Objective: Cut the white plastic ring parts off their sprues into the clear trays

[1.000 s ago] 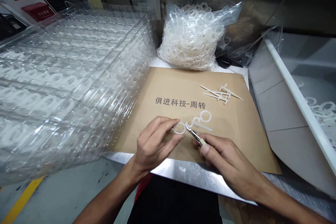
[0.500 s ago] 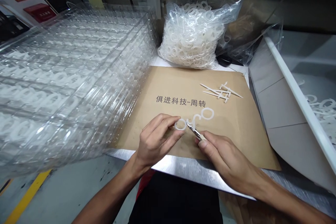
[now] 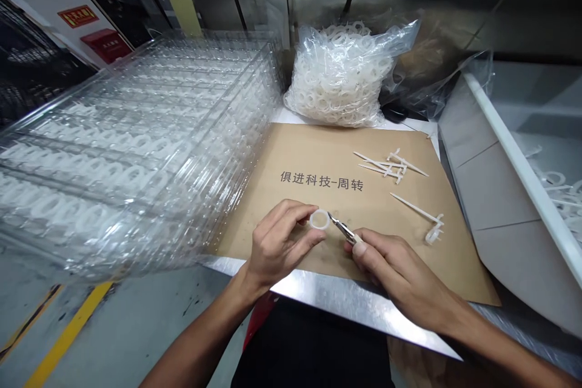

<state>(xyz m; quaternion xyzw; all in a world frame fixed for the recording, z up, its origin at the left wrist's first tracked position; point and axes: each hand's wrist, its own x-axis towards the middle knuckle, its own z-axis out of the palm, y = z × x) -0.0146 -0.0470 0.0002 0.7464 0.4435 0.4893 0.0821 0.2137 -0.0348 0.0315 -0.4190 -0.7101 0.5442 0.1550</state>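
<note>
Left hand (image 3: 282, 244) pinches plastic ring (image 3: 319, 219) — right hand (image 3: 400, 268) holds side cutters (image 3: 344, 229).

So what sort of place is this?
Probably a factory workshop for small plastic parts. Stacked clear trays hold white rings, a bulging plastic bag holds more, and at a steel bench the left hand holds one ring up to small cutters in the right hand.

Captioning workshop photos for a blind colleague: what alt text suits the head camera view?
Over a brown cardboard sheet, the left hand pinches a white plastic ring while the right hand holds small side cutters, tips at its edge. Plastic runners lie on the sheet, beside a stack of clear trays and a bag of white rings.
</note>
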